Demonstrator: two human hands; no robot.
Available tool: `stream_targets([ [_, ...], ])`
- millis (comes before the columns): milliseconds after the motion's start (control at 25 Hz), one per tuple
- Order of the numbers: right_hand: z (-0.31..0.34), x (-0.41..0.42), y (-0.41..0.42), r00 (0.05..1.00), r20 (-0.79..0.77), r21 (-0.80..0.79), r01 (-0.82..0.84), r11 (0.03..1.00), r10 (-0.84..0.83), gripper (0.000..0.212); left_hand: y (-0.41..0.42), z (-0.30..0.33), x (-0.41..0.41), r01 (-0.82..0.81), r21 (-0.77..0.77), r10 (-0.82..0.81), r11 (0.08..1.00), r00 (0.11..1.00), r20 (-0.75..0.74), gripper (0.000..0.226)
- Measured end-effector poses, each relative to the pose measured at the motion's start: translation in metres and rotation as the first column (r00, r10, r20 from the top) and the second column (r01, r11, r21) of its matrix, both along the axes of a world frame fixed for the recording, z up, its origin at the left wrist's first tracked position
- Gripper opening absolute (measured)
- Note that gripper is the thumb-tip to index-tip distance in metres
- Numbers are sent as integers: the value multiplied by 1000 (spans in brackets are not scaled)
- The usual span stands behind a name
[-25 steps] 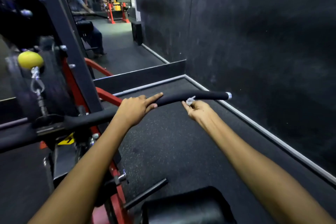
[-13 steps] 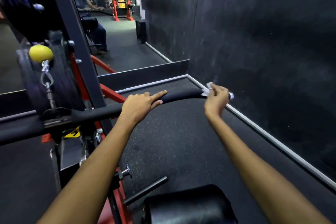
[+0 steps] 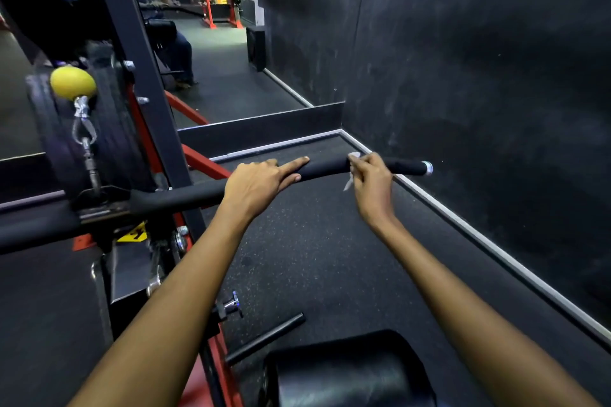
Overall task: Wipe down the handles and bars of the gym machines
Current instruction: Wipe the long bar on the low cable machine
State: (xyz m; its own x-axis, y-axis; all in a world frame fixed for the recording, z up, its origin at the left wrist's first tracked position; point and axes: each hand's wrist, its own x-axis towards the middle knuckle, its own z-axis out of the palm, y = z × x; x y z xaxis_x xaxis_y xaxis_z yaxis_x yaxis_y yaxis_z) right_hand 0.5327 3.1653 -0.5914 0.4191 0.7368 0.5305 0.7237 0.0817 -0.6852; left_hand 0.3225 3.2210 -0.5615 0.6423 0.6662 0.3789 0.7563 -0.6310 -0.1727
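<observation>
My right hand (image 3: 372,180) has slid the wipe (image 3: 353,162) inward from the bar (image 3: 325,168) end cap, fingers clamped around both, left hand (image 3: 261,180) resting flat further inward along its axis.

Speckled black rubber floor (image 3: 330,258); red-framed machine (image 3: 198,162) and padded seat (image 3: 347,370) standing on it

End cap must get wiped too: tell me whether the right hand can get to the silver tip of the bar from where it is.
Probably yes. The right hand, holding the wipe, grips the bar short of the silver tip, and only bare grip lies between.
</observation>
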Motion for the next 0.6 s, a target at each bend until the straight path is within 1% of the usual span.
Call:
stream_targets([
  [40, 1, 8, -2, 998, 56, 23, -6, 1000, 4, 14, 0, 1, 0, 0, 7, 0, 1000, 1000, 3, 56],
  [80, 4, 25, 0, 997, 1, 47, 83, 996, -83, 14, -1, 2, 0, 1, 17, -1, 1000, 1000, -2, 58],
  [120, 9, 46, 1, 967, -105, 14, 235, 972, -232, 15, -3, 2, 0, 1, 27, -1, 1000, 1000, -13, 57],
  [160, 11, 72, 5, 893, -223, -106, 375, 921, -390, 16, -5, 2, 0, 0, 32, 0, 999, 1000, -22, 56],
  [200, 18, 86, 6, 815, -302, -245, 435, 866, -495, 19, -6, 2, 1, 1, 32, 0, 999, 1000, -30, 54],
  [240, 21, 85, 12, 806, -236, -319, 463, 827, -543, 24, -7, 3, 1, 3, 32, -2, 999, 999, -36, 53],
  [280, 27, 64, 16, 868, -125, -294, 431, 853, -481, 28, -7, 3, 1, 2, 31, -1, 1000, 999, -41, 52],
  [320, 27, 33, 20, 950, 22, -194, 311, 931, -312, 30, -7, 4, 1, -2, 29, 3, 1000, 999, -40, 52],
  [360, 25, 1, 17, 982, 136, -121, 146, 982, -129, 30, -7, 4, 1, -8, 26, 9, 1000, 999, -42, 52],
  [400, 17, -22, 13, 972, 235, -54, 14, 998, -1, 28, -7, 4, 1, -8, 21, 9, 1000, 999, -40, 52],
  [440, 11, -27, 9, 950, 305, -4, -69, 998, 67, 27, -7, 3, 1, -6, 14, 6, 1000, 999, -39, 52],
  [480, 7, -11, 8, 939, 340, 34, -74, 997, 59, 27, -8, 3, 1, 0, 11, 1, 1000, 999, -38, 52],
  [520, 5, 14, 7, 950, 313, 26, 5, 1000, -13, 28, -9, 3, 0, 4, 10, -4, 1000, 999, -43, 52],
  [560, 2, 46, 7, 960, 244, -32, 150, 988, -138, 31, -9, 2, 0, 12, 11, -11, 1000, 999, -44, 53],
  [600, 2, 79, 1, 945, 149, -161, 313, 936, -291, 35, -11, 2, -1, 16, 9, -15, 1000, 999, -47, 53],
])
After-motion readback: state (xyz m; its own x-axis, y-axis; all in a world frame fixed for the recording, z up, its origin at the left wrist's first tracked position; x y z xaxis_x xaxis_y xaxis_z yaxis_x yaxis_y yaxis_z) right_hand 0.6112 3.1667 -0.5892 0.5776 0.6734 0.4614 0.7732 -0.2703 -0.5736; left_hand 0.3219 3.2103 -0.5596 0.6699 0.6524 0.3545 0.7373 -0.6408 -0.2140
